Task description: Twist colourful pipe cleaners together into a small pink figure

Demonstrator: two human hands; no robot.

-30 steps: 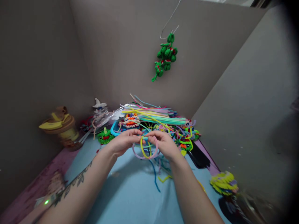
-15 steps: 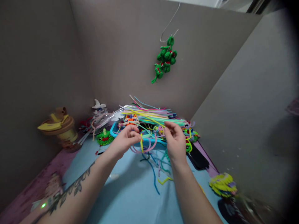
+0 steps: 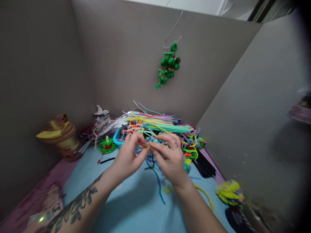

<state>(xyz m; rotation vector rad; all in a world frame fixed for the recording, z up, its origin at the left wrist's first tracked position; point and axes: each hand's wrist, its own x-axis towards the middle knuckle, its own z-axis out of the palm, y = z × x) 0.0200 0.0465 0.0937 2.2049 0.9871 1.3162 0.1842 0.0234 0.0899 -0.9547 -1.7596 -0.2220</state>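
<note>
My left hand [image 3: 129, 154] and my right hand [image 3: 170, 158] meet over the blue table mat [image 3: 136, 204], fingertips pinched together on a small bundle of coloured pipe cleaners [image 3: 148, 145]. The strands are yellow, pink and light blue and are mostly hidden between my fingers. Right behind my hands lies a big pile of straight pipe cleaners [image 3: 160, 123] over a blue tray [image 3: 116, 138]. Loose blue and yellow strands [image 3: 159, 184] trail on the mat below my hands.
Grey partition walls close in the back and right. A green pipe-cleaner figure [image 3: 168, 66] hangs from a wire hook. A yellow and brown holder [image 3: 59, 136] stands at left, a green frog figure [image 3: 107, 145] near the tray, a black object [image 3: 205, 166] and a yellow-green figure [image 3: 229, 192] at right.
My right hand had lifted away to the right of the bundle; it has now come back to the left hand and both pinch the strands. The loops have been drawn in tight.
</note>
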